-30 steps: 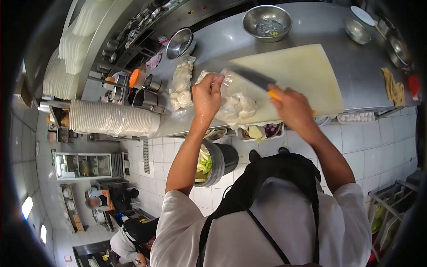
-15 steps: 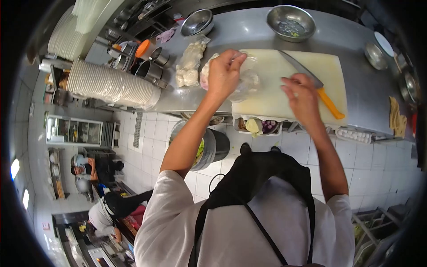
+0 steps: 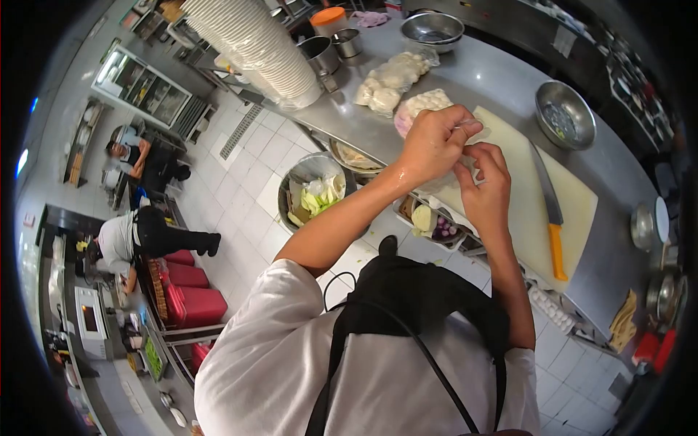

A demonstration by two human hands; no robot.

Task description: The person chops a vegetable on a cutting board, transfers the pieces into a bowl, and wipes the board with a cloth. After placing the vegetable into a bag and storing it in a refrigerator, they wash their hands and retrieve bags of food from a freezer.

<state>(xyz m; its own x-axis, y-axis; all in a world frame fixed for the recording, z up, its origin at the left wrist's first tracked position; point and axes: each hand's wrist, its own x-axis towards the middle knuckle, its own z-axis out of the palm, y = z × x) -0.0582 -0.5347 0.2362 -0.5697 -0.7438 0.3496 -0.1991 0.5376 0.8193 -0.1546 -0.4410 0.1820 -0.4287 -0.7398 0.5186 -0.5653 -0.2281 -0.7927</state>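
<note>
My left hand (image 3: 436, 145) is closed in a pinch on a thin clear plastic bag (image 3: 478, 131), over the left end of the white cutting board (image 3: 520, 156). Just below it, my right hand (image 3: 488, 185) has its fingers curled toward the thumb, with clear plastic showing between them. Most of the bag is hidden behind the hands. A bag of pale, lumpy pieces (image 3: 427, 103) lies beside my left hand, and another similar bag (image 3: 389, 83) rests farther left on the steel counter. On the board's right part lies a knife with a yellow handle (image 3: 557, 251).
Steel bowls stand at the back (image 3: 432, 33) and beyond the board (image 3: 566, 116). A tall stack of white containers (image 3: 254, 54) stands at the left. Below the counter are a bin with green scraps (image 3: 318, 190) and a vegetable crate (image 3: 436, 224). Two other people are at the far left.
My right hand has moved left from beside the knife to meet my left hand at the plastic. The view has turned, showing more of the room at left.
</note>
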